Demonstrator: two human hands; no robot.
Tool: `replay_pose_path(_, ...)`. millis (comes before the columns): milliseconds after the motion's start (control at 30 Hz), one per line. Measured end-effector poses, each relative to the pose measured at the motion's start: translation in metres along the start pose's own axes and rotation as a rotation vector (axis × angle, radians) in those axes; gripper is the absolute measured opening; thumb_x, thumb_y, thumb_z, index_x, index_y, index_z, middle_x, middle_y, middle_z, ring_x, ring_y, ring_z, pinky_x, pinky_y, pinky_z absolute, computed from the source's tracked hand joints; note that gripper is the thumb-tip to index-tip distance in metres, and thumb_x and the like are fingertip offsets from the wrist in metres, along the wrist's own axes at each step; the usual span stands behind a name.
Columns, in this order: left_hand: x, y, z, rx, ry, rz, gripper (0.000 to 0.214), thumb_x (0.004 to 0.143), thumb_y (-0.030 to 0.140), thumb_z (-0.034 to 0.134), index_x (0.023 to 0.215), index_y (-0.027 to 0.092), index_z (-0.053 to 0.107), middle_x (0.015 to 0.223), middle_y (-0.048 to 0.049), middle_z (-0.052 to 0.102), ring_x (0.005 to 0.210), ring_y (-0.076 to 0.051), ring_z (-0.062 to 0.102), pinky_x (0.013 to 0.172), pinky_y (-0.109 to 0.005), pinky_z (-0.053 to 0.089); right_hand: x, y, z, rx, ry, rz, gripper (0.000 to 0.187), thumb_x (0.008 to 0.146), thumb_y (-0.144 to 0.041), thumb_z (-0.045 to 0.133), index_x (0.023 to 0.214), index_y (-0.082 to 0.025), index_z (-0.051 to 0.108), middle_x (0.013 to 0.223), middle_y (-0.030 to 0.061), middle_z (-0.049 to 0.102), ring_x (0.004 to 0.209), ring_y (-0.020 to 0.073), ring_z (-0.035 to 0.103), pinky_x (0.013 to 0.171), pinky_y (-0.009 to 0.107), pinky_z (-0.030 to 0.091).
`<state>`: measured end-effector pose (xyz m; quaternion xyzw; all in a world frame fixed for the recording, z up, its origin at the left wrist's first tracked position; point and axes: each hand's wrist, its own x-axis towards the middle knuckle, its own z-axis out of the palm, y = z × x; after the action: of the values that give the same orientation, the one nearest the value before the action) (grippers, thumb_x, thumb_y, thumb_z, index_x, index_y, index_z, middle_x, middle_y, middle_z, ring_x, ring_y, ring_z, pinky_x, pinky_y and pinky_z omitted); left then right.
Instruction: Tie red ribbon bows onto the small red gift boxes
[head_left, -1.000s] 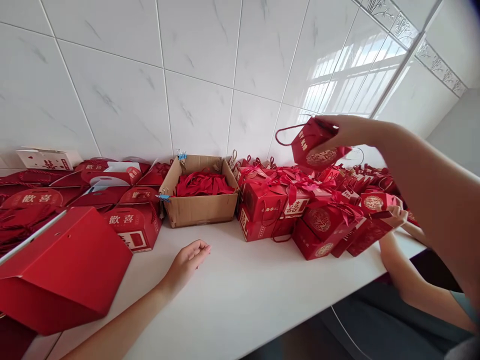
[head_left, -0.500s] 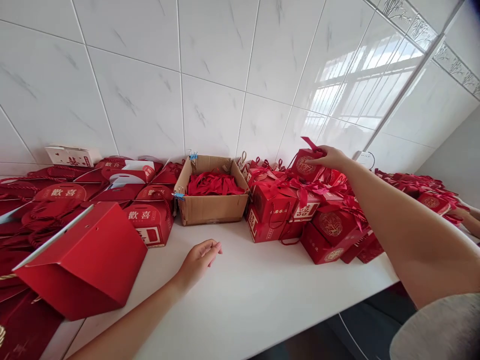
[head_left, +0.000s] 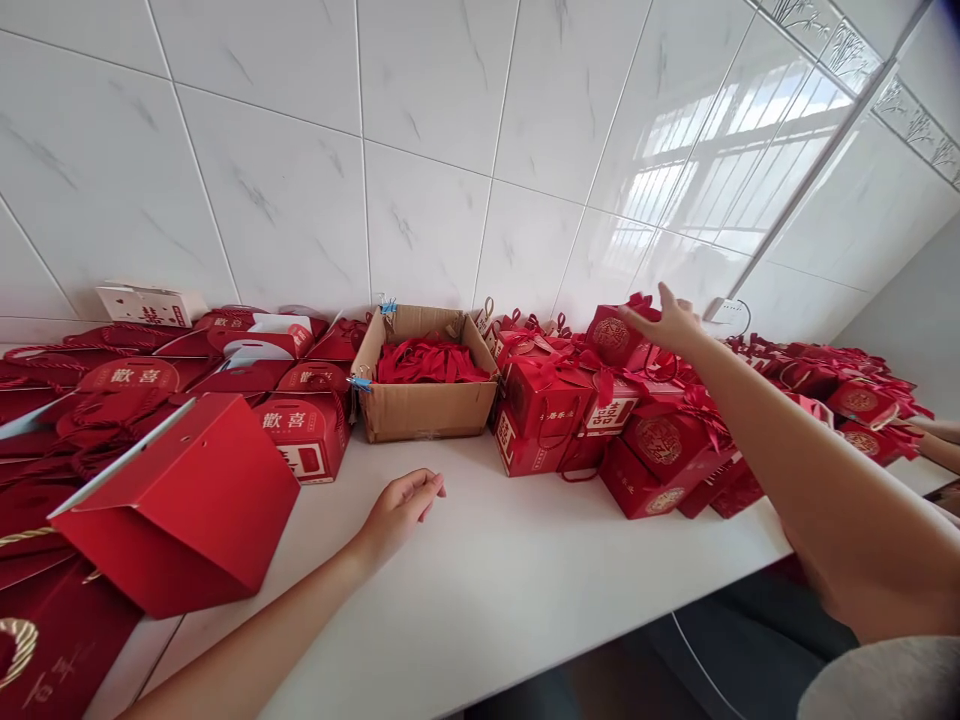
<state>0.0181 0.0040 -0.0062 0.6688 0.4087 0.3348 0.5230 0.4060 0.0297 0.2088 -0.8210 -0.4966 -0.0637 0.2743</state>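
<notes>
My right hand [head_left: 671, 322] is open, thumb and fingers spread apart, just beside a small red gift box [head_left: 609, 336] with a gold round emblem and a ribbon on top. That box sits on a stack of similar red gift boxes [head_left: 549, 398] tied with ribbons. My left hand [head_left: 405, 508] rests on the white table [head_left: 480, 570] with its fingers curled in and nothing seen in them. Behind it stands a cardboard carton [head_left: 427, 415] holding a heap of red ribbons [head_left: 431, 362].
A plain-sided red box [head_left: 187, 500] lies tilted at the left, before many red boxes with cord handles [head_left: 127, 380]. More ribboned boxes [head_left: 847, 390] are piled at the far right, near another person's arm [head_left: 937, 440]. A tiled wall [head_left: 435, 120] runs behind.
My right hand has let go of the ribbon on the top gift box, and its fingers have spread. The ribbon end no longer stands up. My left hand stays put.
</notes>
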Motion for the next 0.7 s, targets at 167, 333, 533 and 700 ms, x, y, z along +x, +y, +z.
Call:
replay_pose_path(167,-0.002,0.005,-0.001,0.029,0.011,0.014,0.04,0.084,0.057,0.042,0.072,0.02,0.052,0.054,0.0049,0.036,0.056,-0.015,0.036,0.057,-0.026,0.028,-0.033,-0.022,-0.012,0.181,0.389,-0.176,0.076,0.088,-0.062,0.029,0.149,-0.021,0.011,0.154,0.0174,0.003,0.14,0.0418,0.004,0.104,0.063,0.024)
replay_pose_path(333,-0.005,0.013,0.004,0.075,0.034,0.024,0.042,0.083,0.057,0.041,0.068,0.02,0.054,0.053,0.0035,0.039,0.056,-0.016,0.042,0.057,-0.027,0.032,-0.131,-0.061,0.053,0.167,0.425,-0.627,0.072,0.082,-0.044,0.051,0.146,-0.036,0.018,0.154,0.0036,0.006,0.14,0.0424,0.008,0.102,0.066,0.026)
replay_pose_path(533,-0.068,0.073,-0.022,0.742,0.405,0.547,0.021,0.085,0.039,0.051,0.072,0.024,0.059,0.069,-0.001,0.061,0.071,-0.021,0.055,0.073,-0.033,0.039,-0.223,-0.089,0.176,0.351,0.148,-1.033,0.071,0.078,-0.027,0.056,0.142,-0.039,0.029,0.147,0.0077,0.028,0.134,0.036,0.029,0.103,0.058,0.035)
replay_pose_path(700,-0.114,0.101,-0.094,1.214,1.056,0.269,0.029,0.085,0.047,0.047,0.095,0.022,0.06,0.107,-0.0101,0.063,0.103,-0.034,0.056,0.093,-0.048,0.04,-0.216,-0.089,0.217,0.485,-0.008,-1.012,0.065,0.076,-0.015,0.053,0.138,-0.03,0.037,0.145,0.0117,0.031,0.13,0.0337,0.035,0.1,0.056,0.039)
